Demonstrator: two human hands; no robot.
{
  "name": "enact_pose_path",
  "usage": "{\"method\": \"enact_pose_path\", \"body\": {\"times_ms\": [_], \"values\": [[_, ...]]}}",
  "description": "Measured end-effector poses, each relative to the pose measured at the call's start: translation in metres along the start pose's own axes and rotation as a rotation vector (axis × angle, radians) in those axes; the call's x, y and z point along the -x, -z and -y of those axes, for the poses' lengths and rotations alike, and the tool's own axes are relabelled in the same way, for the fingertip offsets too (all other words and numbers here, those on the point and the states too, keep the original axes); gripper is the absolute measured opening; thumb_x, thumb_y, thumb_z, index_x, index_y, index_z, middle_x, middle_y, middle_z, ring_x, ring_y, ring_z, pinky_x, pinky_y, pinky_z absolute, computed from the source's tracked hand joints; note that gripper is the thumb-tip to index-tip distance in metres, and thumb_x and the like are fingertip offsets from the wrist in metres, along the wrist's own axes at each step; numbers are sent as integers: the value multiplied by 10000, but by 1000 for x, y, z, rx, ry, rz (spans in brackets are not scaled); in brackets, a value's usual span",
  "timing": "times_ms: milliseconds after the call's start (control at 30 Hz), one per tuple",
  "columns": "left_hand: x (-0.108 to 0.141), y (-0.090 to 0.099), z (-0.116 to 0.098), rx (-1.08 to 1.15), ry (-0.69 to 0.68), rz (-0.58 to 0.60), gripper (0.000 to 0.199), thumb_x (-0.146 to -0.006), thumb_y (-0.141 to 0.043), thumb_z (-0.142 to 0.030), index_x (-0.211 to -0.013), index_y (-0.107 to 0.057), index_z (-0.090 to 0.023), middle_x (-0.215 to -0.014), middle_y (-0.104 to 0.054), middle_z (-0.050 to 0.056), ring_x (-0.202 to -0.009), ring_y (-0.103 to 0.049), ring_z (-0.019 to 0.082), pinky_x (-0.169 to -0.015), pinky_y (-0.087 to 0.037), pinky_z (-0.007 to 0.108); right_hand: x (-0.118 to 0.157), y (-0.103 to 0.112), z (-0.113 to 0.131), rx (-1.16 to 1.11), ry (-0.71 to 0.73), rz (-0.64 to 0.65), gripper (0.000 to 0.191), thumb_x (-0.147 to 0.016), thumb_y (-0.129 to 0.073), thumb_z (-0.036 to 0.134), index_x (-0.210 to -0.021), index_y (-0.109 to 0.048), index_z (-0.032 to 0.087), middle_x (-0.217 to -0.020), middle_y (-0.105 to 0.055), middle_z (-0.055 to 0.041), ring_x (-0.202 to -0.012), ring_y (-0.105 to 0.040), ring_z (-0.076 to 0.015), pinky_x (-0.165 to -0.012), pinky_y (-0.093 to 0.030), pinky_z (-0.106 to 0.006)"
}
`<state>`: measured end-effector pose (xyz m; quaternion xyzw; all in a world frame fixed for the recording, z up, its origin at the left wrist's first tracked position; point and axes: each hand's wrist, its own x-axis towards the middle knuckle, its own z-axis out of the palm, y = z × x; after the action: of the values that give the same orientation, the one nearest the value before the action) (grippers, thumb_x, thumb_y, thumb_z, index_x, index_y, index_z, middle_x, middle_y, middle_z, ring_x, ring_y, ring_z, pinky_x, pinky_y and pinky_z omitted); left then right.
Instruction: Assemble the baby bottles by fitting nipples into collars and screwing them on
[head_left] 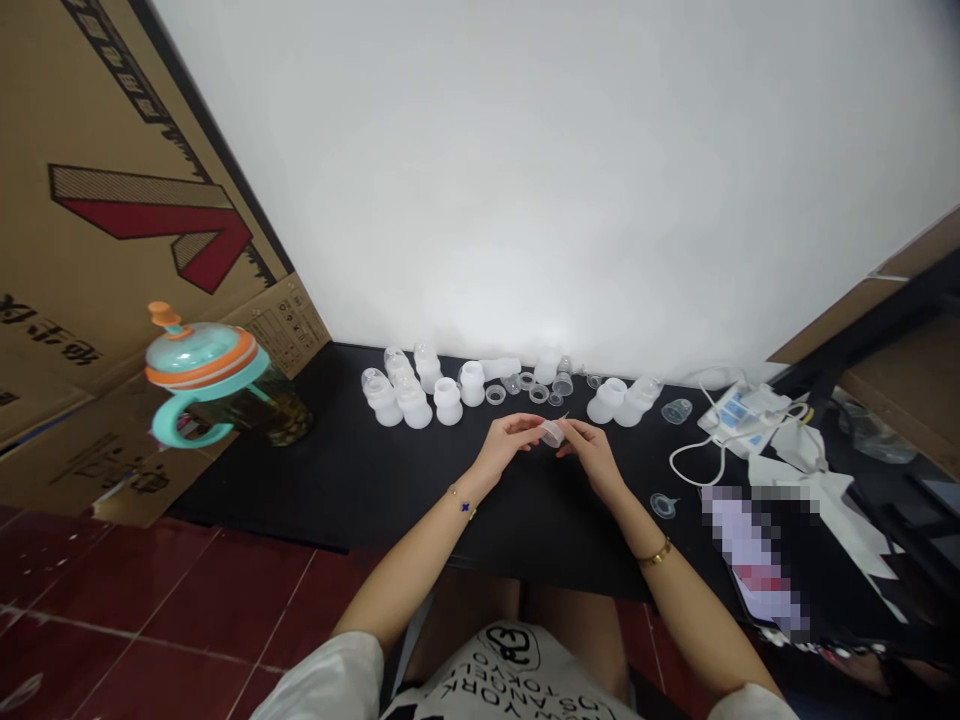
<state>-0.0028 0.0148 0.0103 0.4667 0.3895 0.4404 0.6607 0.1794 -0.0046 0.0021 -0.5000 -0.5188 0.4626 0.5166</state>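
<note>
hovering over the black table [337,480], a translucent plastic part [553,434] is pinched — by left hand [502,446] and right hand [595,460] together.

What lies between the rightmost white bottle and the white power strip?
In the head view, a clear dome-shaped piece and part of a looped white cable lie there.

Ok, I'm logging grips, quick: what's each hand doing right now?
Left hand: closed, holding one side of the small translucent piece.
Right hand: closed, holding the other side of that same piece.
</note>
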Motion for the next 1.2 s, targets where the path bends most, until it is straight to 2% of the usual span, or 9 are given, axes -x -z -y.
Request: {"method": "enact_pose_path", "body": {"times_ms": [233,533,667,900,1033,1200], "values": [[-1,0,3,-10,-30,27,363,-660,-851,-379,-934,-767,-157,-889,-746,72,-744,-637,156,-644,-445,245,0,-3,2,-159,-159,25,467,-791,-741,609,-816,-777,144,-728,-715,-67,-629,-645,-162,-492,-534,-235],[0,-2,4,-100,-127,32,342,-705,-825,-402,-909,-724,-147,-865,-710,60,-709,-614,143,-622,-451,243,-1,-1,-1,-255,-318,75,469,-776,-776,602,-770,-744,134,-671,-713,-70,-540,-644,-134,-485,-532,-212],[0,-3,6,-179,-199,24,325,-739,-808,-426,-876,-709,-149,-836,-697,48,-716,-611,143,-665,-463,254,-1,-1,0,-267,-343,111,472,-769,-787,604,-766,-743,134,-658,-707,-65,-529,-643,-129,-482,-534,-203],[0,-3,9,-284,-227,-26,320,-748,-785,-458,-813,-675,-165,-726,-656,12,-639,-570,135,-615,-421,255,-1,-3,-2,-238,-374,152,504,-768,-768,637,-769,-743,133,-677,-728,-72,-522,-647,-116,-484,-522,-188],[-1,-2,11,-335,-251,-52,269,-777,-744,-421,-802,-651,-169,-703,-625,-7,-605,-533,116,-578,-388,238,-2,-4,-5,-127,-330,131,568,-773,-712,701,-778,-745,134,-691,-731,-85,-534,-642,-127,-486,-512,-202],[-2,-1,11,-393,-259,-89,206,-807,-683,-368,-807,-621,-171,-714,-621,-19,-576,-503,101,-561,-373,228,-1,-4,-7,103,-101,22,585,-797,-643,732,-672,-697,163,-618,-674,-59,-536,-609,-155,-485,-489,-243]]}}
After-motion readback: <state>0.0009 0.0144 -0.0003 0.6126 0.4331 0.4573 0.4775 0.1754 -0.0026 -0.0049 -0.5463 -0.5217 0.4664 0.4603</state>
